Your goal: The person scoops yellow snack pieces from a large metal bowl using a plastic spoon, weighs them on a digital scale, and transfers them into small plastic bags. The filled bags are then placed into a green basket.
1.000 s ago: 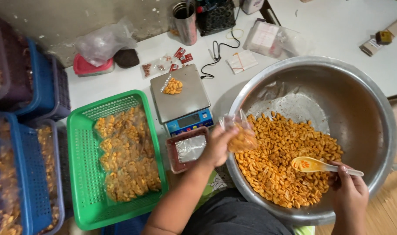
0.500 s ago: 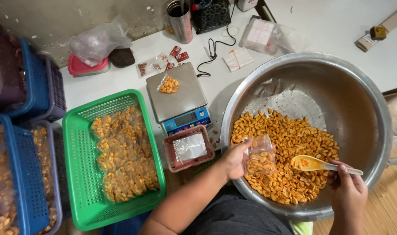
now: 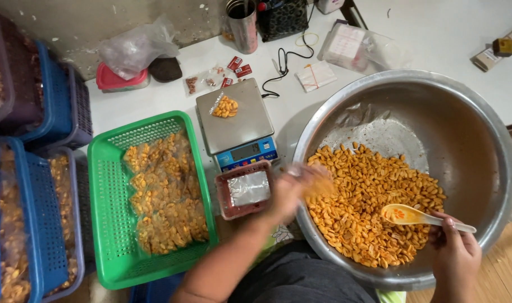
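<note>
Small bag (image 3: pixel 318 182) in left hand (image 3: pixel 292 188), spoon (image 3: pixel 413 216) in right hand (image 3: pixel 452 252).

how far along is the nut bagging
Done: the green plastic basket holds many filled clear packets. In hand: the left hand, blurred, has a small bag at the large steel bowl; the right hand holds a yellow spoon. Left: many orange nuts.

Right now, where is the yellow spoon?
In the head view, the yellow spoon is on the right, held by the right hand over the orange nuts inside the big metal bowl.
</note>
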